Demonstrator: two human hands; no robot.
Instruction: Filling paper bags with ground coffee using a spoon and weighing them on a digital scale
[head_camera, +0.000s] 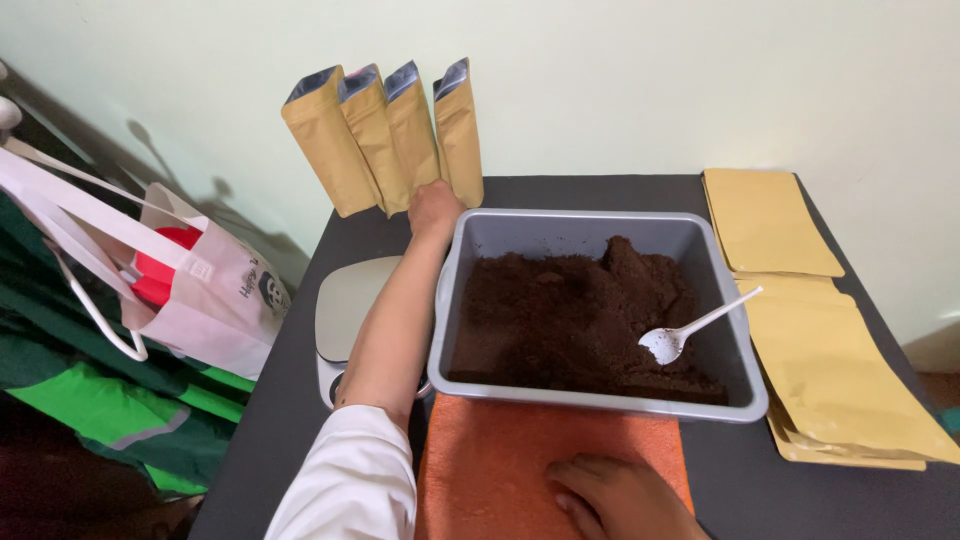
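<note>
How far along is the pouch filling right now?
Four kraft pouches stand open-topped against the wall; whether they hold anything cannot be seen. The left hand reaches to them; the right hand rests flat on the orange cloth. Left: a grey tub still holding much brown powder, spoon inside, and flat pouches stacked.

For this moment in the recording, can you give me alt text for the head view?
A person's left hand reaches to four upright tan pouches against the wall, while the right hand rests on an orange cloth. Between them sits a grey tub of dark brown grounds with a white spoon; flat pouches are stacked right.
</note>
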